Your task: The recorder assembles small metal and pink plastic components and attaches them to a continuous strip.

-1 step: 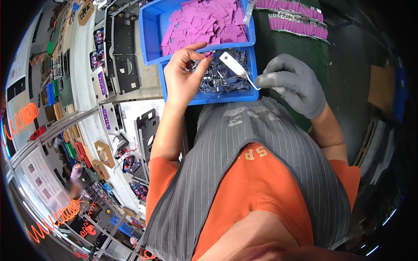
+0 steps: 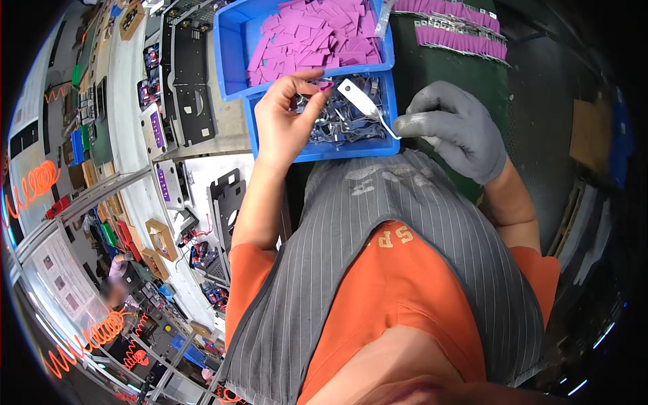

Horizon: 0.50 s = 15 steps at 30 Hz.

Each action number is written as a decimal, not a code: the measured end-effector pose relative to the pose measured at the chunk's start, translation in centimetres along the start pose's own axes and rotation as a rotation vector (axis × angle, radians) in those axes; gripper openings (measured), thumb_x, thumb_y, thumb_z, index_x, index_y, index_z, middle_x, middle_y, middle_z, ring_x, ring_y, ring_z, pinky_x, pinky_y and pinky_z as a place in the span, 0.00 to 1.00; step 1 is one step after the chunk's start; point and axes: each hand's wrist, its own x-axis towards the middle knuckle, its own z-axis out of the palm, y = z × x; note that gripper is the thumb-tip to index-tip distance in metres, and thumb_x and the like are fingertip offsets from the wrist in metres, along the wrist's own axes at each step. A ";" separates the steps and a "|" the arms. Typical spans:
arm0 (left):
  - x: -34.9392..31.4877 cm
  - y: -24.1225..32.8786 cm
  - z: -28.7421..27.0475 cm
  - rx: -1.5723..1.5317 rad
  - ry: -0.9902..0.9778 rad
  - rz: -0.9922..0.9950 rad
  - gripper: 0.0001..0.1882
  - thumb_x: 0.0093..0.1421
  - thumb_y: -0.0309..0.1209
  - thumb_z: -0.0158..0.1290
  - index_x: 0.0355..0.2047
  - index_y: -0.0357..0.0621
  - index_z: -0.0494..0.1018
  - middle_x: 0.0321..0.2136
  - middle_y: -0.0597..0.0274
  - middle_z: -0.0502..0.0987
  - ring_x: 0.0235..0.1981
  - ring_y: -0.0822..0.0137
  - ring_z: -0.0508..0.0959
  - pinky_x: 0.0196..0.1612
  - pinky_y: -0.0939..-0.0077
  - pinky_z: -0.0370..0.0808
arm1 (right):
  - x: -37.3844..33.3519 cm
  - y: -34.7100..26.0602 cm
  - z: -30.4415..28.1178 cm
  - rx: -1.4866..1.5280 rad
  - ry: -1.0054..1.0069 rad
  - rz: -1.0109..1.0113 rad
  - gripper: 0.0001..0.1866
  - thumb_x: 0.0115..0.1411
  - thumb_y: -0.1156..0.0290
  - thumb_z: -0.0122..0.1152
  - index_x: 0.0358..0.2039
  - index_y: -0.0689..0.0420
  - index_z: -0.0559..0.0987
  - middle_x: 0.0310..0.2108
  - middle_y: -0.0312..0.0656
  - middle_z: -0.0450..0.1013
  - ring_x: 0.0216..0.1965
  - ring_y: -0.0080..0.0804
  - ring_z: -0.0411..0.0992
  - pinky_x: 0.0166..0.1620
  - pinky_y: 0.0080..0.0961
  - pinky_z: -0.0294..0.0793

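Note:
My bare left hand [image 2: 287, 118] pinches a small purple piece [image 2: 326, 86] between thumb and fingers, above the lower compartment of a blue bin. My right hand [image 2: 453, 129], in a grey glove, grips the thin bent end of a flat metal bracket [image 2: 358, 98]. The bracket's wide end has a round hole and points toward my left fingertips, a small gap away from the purple piece. Below both hands, many loose metal brackets [image 2: 344, 125] fill the near blue bin [image 2: 337, 152]. Directly beyond it, a second blue bin [image 2: 229, 64] holds a heap of thin purple rectangles [image 2: 314, 37].
Rows of metal brackets with purple pieces [image 2: 462, 44] lie on the green surface [image 2: 482, 88] at the far right. A clear plastic bag [image 2: 385, 19] hangs over the bin's corner. To my left are black metal panels [image 2: 192, 88] on a bench; a person [image 2: 116, 287] is farther off.

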 end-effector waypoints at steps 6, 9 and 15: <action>-0.4 1.2 0.3 -0.009 -0.080 0.052 0.07 0.49 0.22 0.61 0.27 0.41 0.73 0.30 0.61 0.79 0.26 0.75 0.77 0.22 0.82 0.71 | 1.2 -0.5 -0.5 -0.094 -0.038 -0.073 0.18 0.43 0.83 0.54 0.36 0.55 0.80 0.30 0.42 0.68 0.30 0.37 0.69 0.33 0.29 0.70; -0.4 1.1 0.0 0.086 -0.152 0.093 0.10 0.47 0.24 0.62 0.31 0.43 0.75 0.29 0.62 0.78 0.26 0.71 0.76 0.27 0.78 0.73 | 1.4 -0.2 -0.9 -0.058 -0.102 -0.077 0.16 0.44 0.83 0.54 0.35 0.57 0.79 0.30 0.42 0.68 0.30 0.38 0.69 0.32 0.29 0.69; -0.2 0.7 -0.6 0.105 -0.382 0.332 0.16 0.45 0.27 0.63 0.36 0.45 0.77 0.30 0.63 0.77 0.31 0.64 0.76 0.34 0.73 0.74 | 2.3 2.4 -1.5 0.243 -0.323 -0.039 0.13 0.49 0.82 0.53 0.36 0.58 0.79 0.30 0.43 0.68 0.31 0.38 0.70 0.34 0.29 0.69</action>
